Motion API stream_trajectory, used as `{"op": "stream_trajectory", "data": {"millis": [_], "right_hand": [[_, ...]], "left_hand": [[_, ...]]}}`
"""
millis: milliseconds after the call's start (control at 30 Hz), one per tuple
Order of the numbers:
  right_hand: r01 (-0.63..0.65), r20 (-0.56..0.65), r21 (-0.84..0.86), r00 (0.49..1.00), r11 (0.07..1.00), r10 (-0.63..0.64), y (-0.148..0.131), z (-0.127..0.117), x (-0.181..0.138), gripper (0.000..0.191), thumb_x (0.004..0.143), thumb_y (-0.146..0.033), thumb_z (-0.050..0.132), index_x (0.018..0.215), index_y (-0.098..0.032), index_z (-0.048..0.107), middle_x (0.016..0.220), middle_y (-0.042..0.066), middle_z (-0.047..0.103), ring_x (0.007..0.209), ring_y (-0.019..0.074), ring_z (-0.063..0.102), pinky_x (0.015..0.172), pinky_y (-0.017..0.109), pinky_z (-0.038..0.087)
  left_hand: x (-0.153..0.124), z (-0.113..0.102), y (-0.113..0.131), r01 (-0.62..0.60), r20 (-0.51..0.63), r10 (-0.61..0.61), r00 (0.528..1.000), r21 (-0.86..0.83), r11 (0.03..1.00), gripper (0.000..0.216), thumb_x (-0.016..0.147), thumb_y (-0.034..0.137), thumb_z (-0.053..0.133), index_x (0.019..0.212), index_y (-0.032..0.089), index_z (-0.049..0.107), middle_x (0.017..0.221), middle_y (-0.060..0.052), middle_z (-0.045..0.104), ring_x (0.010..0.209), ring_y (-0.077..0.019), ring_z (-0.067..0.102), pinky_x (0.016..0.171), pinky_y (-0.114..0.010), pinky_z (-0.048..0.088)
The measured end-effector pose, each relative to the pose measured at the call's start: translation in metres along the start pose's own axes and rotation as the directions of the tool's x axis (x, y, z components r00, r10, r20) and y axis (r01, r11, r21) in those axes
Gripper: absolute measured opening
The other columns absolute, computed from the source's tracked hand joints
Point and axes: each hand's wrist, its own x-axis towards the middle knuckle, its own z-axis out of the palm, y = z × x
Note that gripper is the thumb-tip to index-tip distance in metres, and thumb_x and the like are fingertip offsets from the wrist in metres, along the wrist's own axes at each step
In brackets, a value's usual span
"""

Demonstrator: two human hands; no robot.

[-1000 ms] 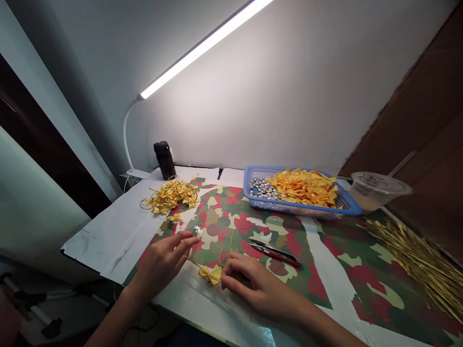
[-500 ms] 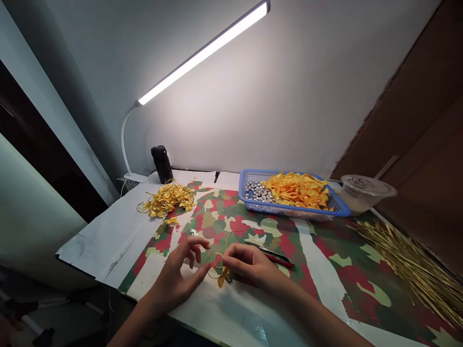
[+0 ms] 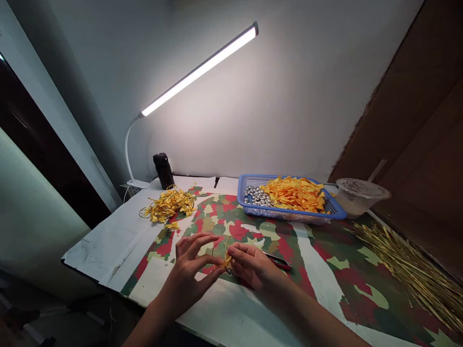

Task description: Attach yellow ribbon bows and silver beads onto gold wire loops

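Note:
Near the table's front edge, my left hand (image 3: 193,264) has its thumb and index finger closed on a small yellow ribbon piece (image 3: 227,261), its other fingers arched above. My right hand (image 3: 250,262) pinches a thin gold cord beside the same ribbon piece, with its fingers curled. The gold cord (image 3: 227,240) makes a loop between my hands, and one end reaches up and right over the table. A small silver bell or bead (image 3: 229,273) shows just below the ribbon piece. Partly behind my right hand lies a red-handled cutting tool (image 3: 280,262).
A blue basket (image 3: 246,210) holds silver beads (image 3: 257,196) and many yellow ribbon pieces (image 3: 294,194). Tangled yellow ribbon strings (image 3: 170,205) lie at left, near a black bottle-like object (image 3: 163,170) and a lamp (image 3: 198,72). Gold cords (image 3: 408,270) and a lidded plastic tub (image 3: 361,195) are at right.
My left hand has moved right, and its thumb and index finger have closed on the ribbon piece. The ribbon piece has risen slightly between my hands.

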Motion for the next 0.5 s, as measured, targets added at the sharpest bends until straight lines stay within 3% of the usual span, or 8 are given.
{"op": "stream_trajectory", "data": {"millis": [100, 200, 367, 500], "right_hand": [[0.03, -0.068, 0.068, 0.997, 0.997, -0.026, -0.002, 0.0, 0.001, 0.046, 0.043, -0.042, 0.09, 0.07, -0.019, 0.062, 0.059, -0.004, 0.054, 0.048, 0.0065, 0.038, 0.047, 0.021, 0.03], [0.058, -0.129, 0.122, 0.991, 0.991, -0.042, -0.003, 0.0, 0.002, 0.05, 0.039, -0.042, 0.091, 0.076, -0.02, 0.065, 0.062, -0.004, 0.055, 0.051, 0.0075, 0.041, 0.047, 0.02, 0.033], [0.053, -0.159, 0.164, 0.987, 0.985, -0.027, -0.004, 0.0, 0.001, 0.047, 0.041, -0.037, 0.091, 0.078, -0.018, 0.067, 0.063, -0.003, 0.056, 0.052, 0.0073, 0.045, 0.05, 0.019, 0.037], [0.046, -0.148, 0.176, 0.989, 0.983, -0.02, -0.003, 0.001, 0.002, 0.043, 0.045, -0.036, 0.09, 0.077, -0.018, 0.067, 0.063, -0.003, 0.056, 0.052, 0.0079, 0.045, 0.049, 0.02, 0.036]], "left_hand": [[0.009, -0.006, -0.014, 0.069, 0.063, -0.074, 0.995, 0.077, 0.995, 0.009, 0.084, 0.019, 0.063, 0.08, 0.026, 0.067, 0.122, -0.004, 0.065, 0.116, -0.0276, 0.055, 0.097, -0.046, 0.037], [0.031, -0.023, -0.045, 0.296, -0.051, -0.292, 0.955, 0.212, 0.931, 0.008, 0.084, 0.021, 0.063, 0.081, 0.025, 0.069, 0.121, -0.005, 0.065, 0.114, -0.028, 0.056, 0.096, -0.047, 0.041], [0.087, -0.063, -0.115, 0.542, -0.216, -0.497, 0.84, 0.343, 0.767, 0.01, 0.087, 0.02, 0.06, 0.082, 0.017, 0.068, 0.127, -0.013, 0.058, 0.122, -0.0339, 0.048, 0.102, -0.058, 0.033], [0.118, -0.079, -0.154, 0.648, -0.205, -0.623, 0.755, 0.381, 0.659, 0.027, 0.091, 0.029, 0.057, 0.116, 0.017, 0.058, 0.123, -0.009, 0.058, 0.106, -0.0243, 0.059, 0.09, -0.046, 0.049]]}}
